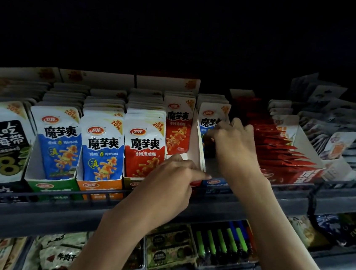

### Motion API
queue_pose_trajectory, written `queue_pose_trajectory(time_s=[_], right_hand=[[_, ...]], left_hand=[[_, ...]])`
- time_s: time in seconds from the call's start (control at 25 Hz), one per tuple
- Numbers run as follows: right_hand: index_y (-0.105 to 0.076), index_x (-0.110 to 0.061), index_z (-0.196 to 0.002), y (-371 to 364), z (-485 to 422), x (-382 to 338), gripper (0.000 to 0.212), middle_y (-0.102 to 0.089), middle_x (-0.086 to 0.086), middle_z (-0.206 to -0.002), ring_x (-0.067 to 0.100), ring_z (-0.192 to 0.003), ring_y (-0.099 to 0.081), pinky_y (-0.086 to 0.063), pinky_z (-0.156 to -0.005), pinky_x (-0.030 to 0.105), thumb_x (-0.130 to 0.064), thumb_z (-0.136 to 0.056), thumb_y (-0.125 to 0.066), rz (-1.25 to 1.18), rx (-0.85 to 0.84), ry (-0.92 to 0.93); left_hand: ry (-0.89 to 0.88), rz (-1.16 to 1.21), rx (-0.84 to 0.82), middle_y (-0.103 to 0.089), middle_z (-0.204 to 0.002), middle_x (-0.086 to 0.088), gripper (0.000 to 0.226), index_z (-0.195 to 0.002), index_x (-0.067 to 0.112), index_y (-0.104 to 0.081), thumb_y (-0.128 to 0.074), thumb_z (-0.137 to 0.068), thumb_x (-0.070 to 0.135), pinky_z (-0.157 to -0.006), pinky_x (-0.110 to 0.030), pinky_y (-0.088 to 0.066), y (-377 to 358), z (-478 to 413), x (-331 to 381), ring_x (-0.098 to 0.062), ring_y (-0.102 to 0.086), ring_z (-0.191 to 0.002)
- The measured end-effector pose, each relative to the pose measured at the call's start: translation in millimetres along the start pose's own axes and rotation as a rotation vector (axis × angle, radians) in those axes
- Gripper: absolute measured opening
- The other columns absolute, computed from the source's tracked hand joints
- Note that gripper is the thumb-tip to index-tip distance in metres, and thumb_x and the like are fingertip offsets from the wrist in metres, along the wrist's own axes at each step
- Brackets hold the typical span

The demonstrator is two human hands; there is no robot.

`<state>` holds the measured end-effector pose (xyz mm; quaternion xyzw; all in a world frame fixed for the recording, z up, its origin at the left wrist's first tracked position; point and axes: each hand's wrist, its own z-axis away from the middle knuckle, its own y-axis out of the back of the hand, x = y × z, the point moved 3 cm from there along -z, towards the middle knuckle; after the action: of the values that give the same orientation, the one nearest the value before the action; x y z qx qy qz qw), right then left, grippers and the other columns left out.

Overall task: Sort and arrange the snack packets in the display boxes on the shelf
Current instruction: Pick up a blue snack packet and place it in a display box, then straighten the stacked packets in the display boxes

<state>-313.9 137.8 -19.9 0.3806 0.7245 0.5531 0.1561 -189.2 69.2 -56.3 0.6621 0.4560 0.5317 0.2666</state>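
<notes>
A dark shelf (32,214) with a front rail is lined with cardboard display boxes set side by side: a green-fronted box (46,187) at left, an orange-fronted box (101,189) just beside it, and a red box (295,175) at right.

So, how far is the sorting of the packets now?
Done: the left rows stand full and upright. In hand: the right hand grips a blue packet set far back in its box; the left hand touches its front. Left: that box and the red packets beside it have front gaps.
</notes>
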Motion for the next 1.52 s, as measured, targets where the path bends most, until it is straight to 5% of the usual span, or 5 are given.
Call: queue_pose_trajectory(time_s=[0.4, 0.56, 0.88, 1.08, 1.52], right_hand=[[-0.062, -0.024, -0.11, 7.3, 7.0, 13.9, 0.04, -0.06, -0.001, -0.12, 0.023, -0.111, -0.048, -0.037, -0.093, 0.037, -0.002, -0.077, -0.063, -0.365, 0.01, 0.026], [-0.067, -0.022, -0.094, 33.8, 18.7, 5.6, 0.027, -0.067, -0.002, -0.105, 0.016, -0.098, -0.061, -0.053, -0.084, 0.038, 0.001, -0.09, -0.054, -0.602, 0.176, 0.038], [-0.068, -0.029, -0.105, 78.5, 31.6, -96.3, 0.022, -0.062, -0.018, -0.081, 0.0, -0.091, -0.058, -0.047, -0.069, 0.019, -0.014, -0.099, -0.052, -0.968, 0.007, 0.294], [-0.057, -0.03, -0.131, 66.8, 27.7, -160.5, 0.034, -0.055, -0.015, -0.068, 0.013, -0.051, -0.055, -0.043, -0.046, 0.026, -0.019, -0.1, -0.046, -1.042, -0.163, 0.376], [-0.06, -0.026, -0.127, 57.6, 15.1, -179.6, 0.031, -0.057, -0.015, -0.084, -0.013, -0.061, -0.05, -0.039, -0.057, 0.006, -0.018, -0.098, -0.053, -1.06, -0.162, 0.275]], left_hand=[[0.039, 0.11, 0.058, -0.064, -0.117, 0.009, 0.04, -0.121, 0.026, -0.067, -0.049, -0.096, 0.001, -0.094, -0.023, -0.045, 14.8, 4.8, 2.9, -0.003, -0.051, -0.108], [0.081, 0.229, 0.39, -0.071, -0.096, 0.01, 0.034, -0.099, 0.02, -0.075, -0.051, -0.092, -0.005, -0.077, -0.006, -0.046, 59.2, 28.8, 1.2, 0.004, -0.062, -0.093], [0.573, 0.425, 1.108, -0.066, -0.085, 0.009, 0.022, -0.086, 0.026, -0.066, -0.054, -0.09, 0.007, -0.074, -0.017, -0.042, 137.9, 102.9, -97.7, 0.001, -0.059, -0.077], [0.754, 0.428, 0.878, -0.062, -0.11, 0.008, 0.033, -0.126, 0.022, -0.058, -0.057, -0.093, 0.018, -0.084, -0.028, -0.043, 133.6, 103.9, -111.6, -0.014, -0.058, -0.101], [0.686, -0.016, 0.848, -0.065, -0.086, 0.009, 0.018, -0.097, 0.027, -0.059, -0.067, -0.087, 0.039, -0.074, -0.044, -0.052, 140.1, 105.7, -104.2, -0.021, -0.062, -0.08]])
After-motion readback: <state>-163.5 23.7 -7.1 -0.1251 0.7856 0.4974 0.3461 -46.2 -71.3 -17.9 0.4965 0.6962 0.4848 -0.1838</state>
